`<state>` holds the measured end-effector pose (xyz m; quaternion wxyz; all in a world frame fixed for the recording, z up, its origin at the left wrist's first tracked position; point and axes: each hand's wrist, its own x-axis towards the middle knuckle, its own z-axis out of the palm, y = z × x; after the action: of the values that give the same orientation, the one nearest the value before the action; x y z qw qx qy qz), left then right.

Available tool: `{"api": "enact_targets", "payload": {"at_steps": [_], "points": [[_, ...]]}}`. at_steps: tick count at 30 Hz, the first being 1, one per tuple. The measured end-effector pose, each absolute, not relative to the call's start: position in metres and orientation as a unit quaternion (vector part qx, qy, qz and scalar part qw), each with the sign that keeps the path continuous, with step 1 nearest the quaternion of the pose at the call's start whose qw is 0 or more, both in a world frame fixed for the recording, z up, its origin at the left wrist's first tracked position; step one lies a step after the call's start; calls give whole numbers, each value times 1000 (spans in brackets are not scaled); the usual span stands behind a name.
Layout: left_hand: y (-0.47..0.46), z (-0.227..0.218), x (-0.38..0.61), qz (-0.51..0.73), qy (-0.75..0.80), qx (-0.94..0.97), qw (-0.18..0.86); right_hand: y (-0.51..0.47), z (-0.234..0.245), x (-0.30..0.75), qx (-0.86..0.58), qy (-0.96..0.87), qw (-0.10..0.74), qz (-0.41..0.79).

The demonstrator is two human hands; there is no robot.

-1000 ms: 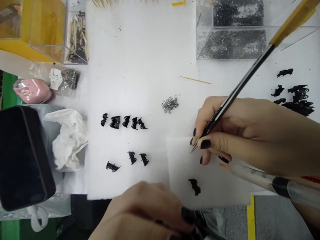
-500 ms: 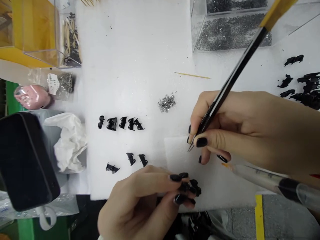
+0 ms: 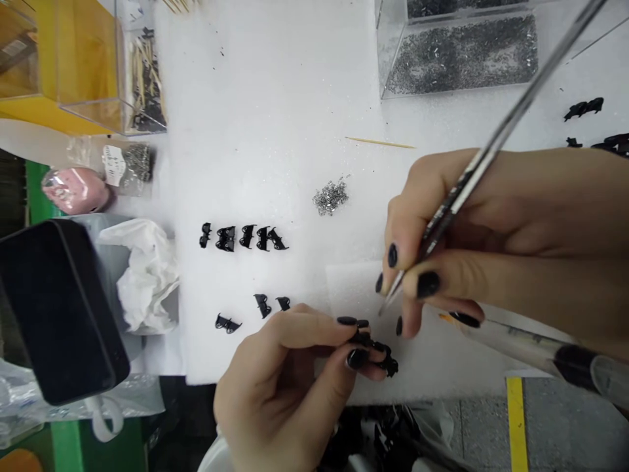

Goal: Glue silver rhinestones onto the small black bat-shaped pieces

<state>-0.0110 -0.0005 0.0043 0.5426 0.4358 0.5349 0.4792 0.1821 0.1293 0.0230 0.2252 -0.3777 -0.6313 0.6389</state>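
Observation:
My left hand [image 3: 289, 373] pinches a small black plastic piece [image 3: 387, 362] between thumb and fingers; the fingertips hide part of it. My right hand [image 3: 472, 242] grips slim metal tweezers [image 3: 474, 170], tips down, just above and apart from that piece. A clear syringe [image 3: 525, 351] with an orange tip lies under the same hand, its tip beside the curled lower fingers. Similar black pieces with pointed prongs [image 3: 226, 238] stand in a row on the white foam sheet [image 3: 255, 157], and several more [image 3: 227, 323] lie nearer my left hand.
A pile of tiny silvery bits [image 3: 331, 196] and a wooden toothpick [image 3: 380, 142] lie mid-sheet. Clear box [image 3: 393, 72] with dark grains stands at the back. Leftward are a black phone [image 3: 59, 308], crumpled tissue [image 3: 147, 275] and a box of sticks [image 3: 145, 85].
The tweezers have tilted and turned, their tips shifting slightly right and down towards the black piece. My left hand has moved a little right and still pinches the piece.

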Motion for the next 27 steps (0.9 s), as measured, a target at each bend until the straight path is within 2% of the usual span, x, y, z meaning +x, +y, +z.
{"api": "enact_targets", "payload": {"at_steps": [3, 11, 27], "points": [[-1, 2, -8, 488, 526, 434, 545, 131, 21, 182, -271, -620, 255, 690], [5, 4, -5, 503, 540, 412, 534, 128, 17, 183, -326, -676, 210, 627], [2, 2, 7, 539, 561, 401, 483, 126, 14, 184, -288, -691, 182, 638]]}}
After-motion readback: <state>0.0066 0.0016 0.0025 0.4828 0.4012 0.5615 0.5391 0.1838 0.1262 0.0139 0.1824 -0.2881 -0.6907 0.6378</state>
